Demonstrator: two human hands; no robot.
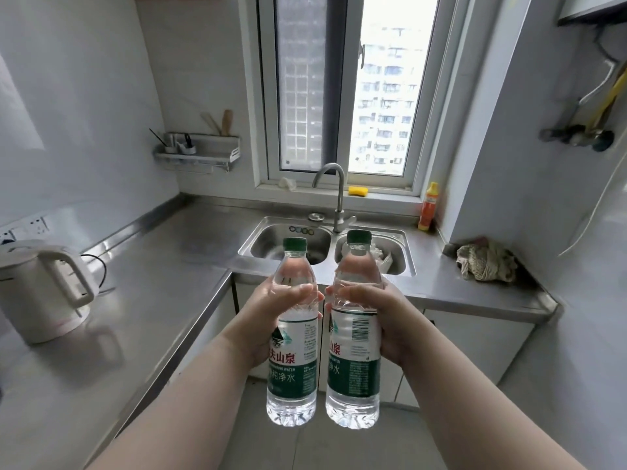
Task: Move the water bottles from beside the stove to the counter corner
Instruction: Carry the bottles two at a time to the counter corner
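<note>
Water bottles, both of them, are up in the air over the floor in front of the sink, nowhere near a surface. Going from the left: a white electric kettle [44, 290] sits on the steel worktop [163, 266], with a wall socket [32, 227] just behind it and a small wall rack [198, 149] with utensils further back in the corner. Then the left hand [271, 310] is wrapped around the left bottle [293, 334] just above its label, fingers curled across the front. That bottle is upright, green cap on, with a green and white label. Right beside it, almost touching, is the right bottle [354, 334], also upright and capped, with the right hand [380, 317] closed around it at about the same height. Behind the caps is the double sink [325, 245] with its curved faucet [334, 195] under the window. A yellow sponge [358, 191] lies on the sill, an orange bottle [428, 206] stands in the far right corner, and a crumpled rag [485, 261] is on the worktop's right end.
</note>
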